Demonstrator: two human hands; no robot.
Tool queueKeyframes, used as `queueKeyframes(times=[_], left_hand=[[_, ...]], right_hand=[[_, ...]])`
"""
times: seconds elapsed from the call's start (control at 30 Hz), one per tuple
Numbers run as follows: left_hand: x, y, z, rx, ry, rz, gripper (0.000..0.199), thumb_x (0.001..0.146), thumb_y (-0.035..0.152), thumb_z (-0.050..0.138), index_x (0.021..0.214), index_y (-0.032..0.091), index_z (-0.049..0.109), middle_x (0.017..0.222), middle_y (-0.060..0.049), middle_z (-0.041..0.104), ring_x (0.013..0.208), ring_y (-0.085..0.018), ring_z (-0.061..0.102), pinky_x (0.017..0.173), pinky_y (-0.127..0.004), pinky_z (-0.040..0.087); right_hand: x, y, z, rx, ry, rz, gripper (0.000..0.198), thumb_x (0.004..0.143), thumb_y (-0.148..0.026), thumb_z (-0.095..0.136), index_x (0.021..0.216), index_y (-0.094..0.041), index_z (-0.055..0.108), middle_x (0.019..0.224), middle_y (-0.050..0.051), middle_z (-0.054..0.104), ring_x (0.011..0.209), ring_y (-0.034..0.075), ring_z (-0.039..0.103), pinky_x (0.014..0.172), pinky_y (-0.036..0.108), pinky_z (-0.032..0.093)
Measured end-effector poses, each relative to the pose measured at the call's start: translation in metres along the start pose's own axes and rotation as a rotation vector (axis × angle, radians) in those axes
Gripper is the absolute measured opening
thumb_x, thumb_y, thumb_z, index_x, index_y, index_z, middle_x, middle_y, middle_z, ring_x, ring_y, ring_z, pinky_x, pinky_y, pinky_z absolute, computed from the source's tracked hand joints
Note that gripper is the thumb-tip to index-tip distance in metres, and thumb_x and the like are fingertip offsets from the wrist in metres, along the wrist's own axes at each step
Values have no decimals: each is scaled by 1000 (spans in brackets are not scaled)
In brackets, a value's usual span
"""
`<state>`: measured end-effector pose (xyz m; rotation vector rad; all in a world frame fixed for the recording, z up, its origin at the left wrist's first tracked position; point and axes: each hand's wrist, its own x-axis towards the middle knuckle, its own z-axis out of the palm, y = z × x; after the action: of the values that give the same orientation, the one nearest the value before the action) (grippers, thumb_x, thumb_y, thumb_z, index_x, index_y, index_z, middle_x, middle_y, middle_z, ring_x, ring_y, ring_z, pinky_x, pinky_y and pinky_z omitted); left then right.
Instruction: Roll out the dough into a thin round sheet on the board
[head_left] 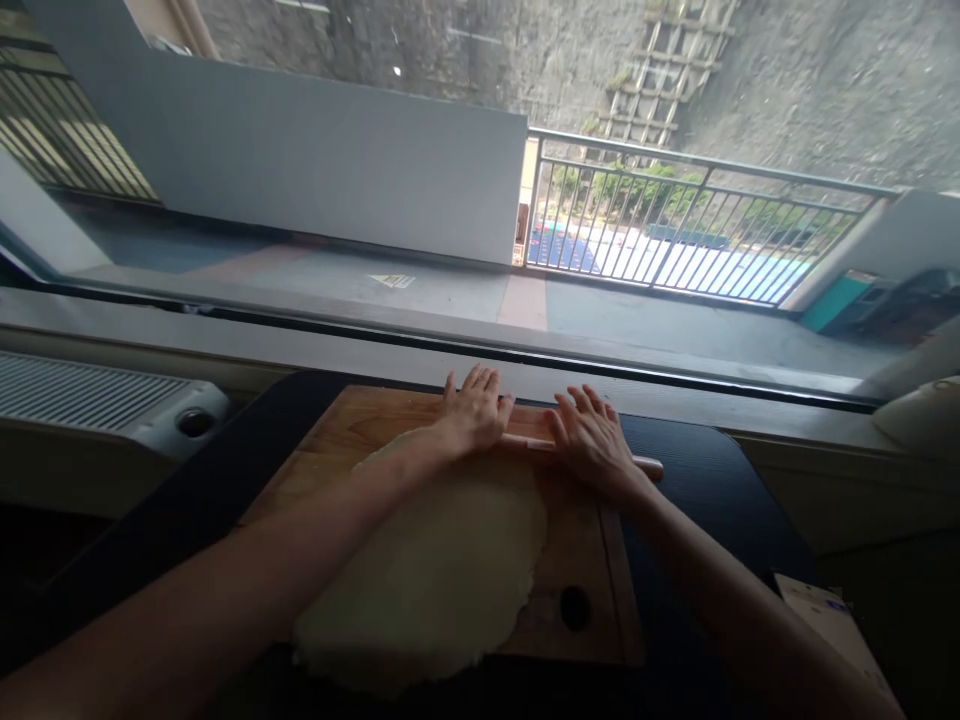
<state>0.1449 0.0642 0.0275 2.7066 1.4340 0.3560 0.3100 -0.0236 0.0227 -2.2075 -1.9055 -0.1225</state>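
Observation:
A wide, thin sheet of dough [450,570] with a ragged edge covers much of a wooden board [574,545]. Its near edge hangs past the front of the board. A wooden rolling pin [529,443] lies across the dough's far end, its right tip sticking out over the board's right side. My left hand [476,408] rests palm down over the pin's left part, fingers stretched forward and hiding that end. On the right part of the pin lies my right hand [592,430], flat, with fingers spread. Neither hand wraps round the pin.
The board stands on a dark table [694,480] against a window sill [360,345]. A white radiator [97,400] is at the left. A printed card or packet [825,620] lies at the lower right. Beyond the glass are a walkway and a railing [675,220].

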Motion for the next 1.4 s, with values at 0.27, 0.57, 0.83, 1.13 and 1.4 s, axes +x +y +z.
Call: queueKeyframes(times=[0.27,0.57,0.83,1.13,1.4], left_hand=[[-82,-2,-8,-6,9,248,54,90,40,25,138,16,33,145,-8,31,135,-22,22,111,-45,10],[19,-5,-1,-14,-69,-20,59,91,43,18,136,9,33,145,-13,29,136,-26,19,108,-53,13],[-98,-3,-9,-25,-1,313,56,90,42,24,139,14,29,146,-8,27,137,-20,16,112,-43,7],[15,-6,-3,-51,-140,-31,61,91,44,18,137,6,31,146,-13,25,136,-25,18,109,-50,12],[-96,-3,-6,-2,64,363,60,89,45,27,140,13,25,148,-8,23,137,-21,13,112,-44,5]], right_hand=[[-77,-8,-8,55,-45,-251,57,89,-52,30,137,-21,34,141,7,37,134,25,19,106,44,22],[24,-1,1,2,-65,-1,55,92,-51,23,136,-20,34,145,8,28,135,25,16,105,46,20],[-91,-4,-9,62,-92,-372,64,88,-54,33,142,-21,23,146,4,27,136,22,17,108,39,22],[25,-2,-2,29,-156,-30,63,91,-53,20,139,-13,30,147,11,23,136,27,15,106,47,21],[-84,0,-3,33,-1,-445,66,89,-49,37,143,-17,18,147,8,24,137,23,13,109,42,21]])
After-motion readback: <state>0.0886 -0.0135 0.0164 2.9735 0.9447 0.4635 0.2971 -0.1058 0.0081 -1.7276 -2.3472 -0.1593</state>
